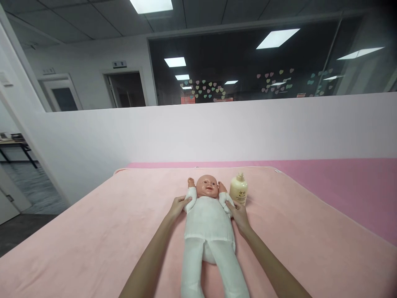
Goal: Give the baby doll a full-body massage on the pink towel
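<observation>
A baby doll (208, 217) in a white cloth suit lies on its back, head away from me, both arms bent up beside its head. My left hand (180, 205) is closed on the doll's arm at the left, fingers and thumb on the sleeve. On the other side my right hand (239, 213) grips the other sleeve near the elbow. A cream-coloured pump bottle (238, 190) stands just behind my right hand, whose fingers overlap its lower part in view. Whether they touch the bottle I cannot tell.
Under the doll spreads a pink blanket (124, 231) with a darker pink surface (341, 190) showing at the right. A low white wall (217, 132) with a window above runs along the back. At the far left are a doorway and a table (15, 142).
</observation>
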{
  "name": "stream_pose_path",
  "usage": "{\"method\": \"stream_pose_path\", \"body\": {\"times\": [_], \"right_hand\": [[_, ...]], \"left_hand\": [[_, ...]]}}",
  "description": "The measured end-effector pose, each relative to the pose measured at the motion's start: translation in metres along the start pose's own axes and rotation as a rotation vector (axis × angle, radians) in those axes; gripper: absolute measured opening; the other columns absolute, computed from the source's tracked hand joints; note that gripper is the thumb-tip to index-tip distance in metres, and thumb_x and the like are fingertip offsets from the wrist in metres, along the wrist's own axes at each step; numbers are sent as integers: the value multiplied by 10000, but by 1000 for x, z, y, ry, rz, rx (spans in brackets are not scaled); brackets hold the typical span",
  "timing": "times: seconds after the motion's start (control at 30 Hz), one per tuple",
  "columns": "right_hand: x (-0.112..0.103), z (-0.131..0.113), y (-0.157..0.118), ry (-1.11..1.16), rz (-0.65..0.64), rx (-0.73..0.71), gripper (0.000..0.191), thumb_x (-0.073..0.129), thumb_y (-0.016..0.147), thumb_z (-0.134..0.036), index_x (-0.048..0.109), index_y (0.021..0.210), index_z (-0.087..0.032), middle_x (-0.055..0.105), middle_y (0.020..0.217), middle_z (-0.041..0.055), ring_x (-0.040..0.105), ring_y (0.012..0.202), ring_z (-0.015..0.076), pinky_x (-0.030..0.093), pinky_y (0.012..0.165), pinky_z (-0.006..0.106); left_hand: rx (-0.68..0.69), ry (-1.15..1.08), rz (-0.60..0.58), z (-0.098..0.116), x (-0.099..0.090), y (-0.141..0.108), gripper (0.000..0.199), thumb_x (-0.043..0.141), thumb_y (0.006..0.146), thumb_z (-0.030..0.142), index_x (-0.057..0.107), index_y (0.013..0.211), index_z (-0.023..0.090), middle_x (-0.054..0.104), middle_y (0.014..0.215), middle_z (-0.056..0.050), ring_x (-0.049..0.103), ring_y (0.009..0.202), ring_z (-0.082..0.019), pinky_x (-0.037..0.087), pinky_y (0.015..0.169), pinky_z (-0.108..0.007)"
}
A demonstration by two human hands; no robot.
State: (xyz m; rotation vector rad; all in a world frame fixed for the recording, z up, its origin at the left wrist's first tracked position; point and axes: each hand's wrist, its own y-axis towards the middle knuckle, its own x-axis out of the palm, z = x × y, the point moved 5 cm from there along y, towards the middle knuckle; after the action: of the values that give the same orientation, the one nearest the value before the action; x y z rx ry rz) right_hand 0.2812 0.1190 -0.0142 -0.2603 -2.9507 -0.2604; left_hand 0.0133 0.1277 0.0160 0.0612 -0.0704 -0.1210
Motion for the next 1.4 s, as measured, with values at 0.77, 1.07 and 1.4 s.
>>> {"method": "stream_pose_path", "body": {"times": [0.77, 1.07, 1.4], "right_hand": [[-6, 4, 5, 141, -107, 113, 341, 782, 507, -352, 737, 798, -180, 702, 872, 73, 614, 835, 241, 473, 724, 336], [-8, 5, 8, 218, -182, 140, 369, 796, 485, -303, 737, 834, -198, 698, 950, 88, 620, 895, 252, 479, 777, 365], [0, 5, 13, -67, -67, 94, 398, 727, 551, -482, 689, 741, -135, 669, 687, 46, 588, 637, 193, 432, 581, 290]], "left_hand": [[53, -21, -38, 7, 9, -8, 404, 722, 633, 416, 700, 895, 109, 653, 776, -72, 542, 717, -173, 394, 649, -257], [32, -57, -38, 4, -2, -9, 349, 739, 569, 210, 722, 906, 122, 675, 904, -101, 572, 778, -182, 409, 694, -266], [61, 328, 267, -10, -5, 9, 461, 654, 630, 543, 534, 474, 126, 402, 469, 23, 327, 490, -85, 213, 487, -233]]}}
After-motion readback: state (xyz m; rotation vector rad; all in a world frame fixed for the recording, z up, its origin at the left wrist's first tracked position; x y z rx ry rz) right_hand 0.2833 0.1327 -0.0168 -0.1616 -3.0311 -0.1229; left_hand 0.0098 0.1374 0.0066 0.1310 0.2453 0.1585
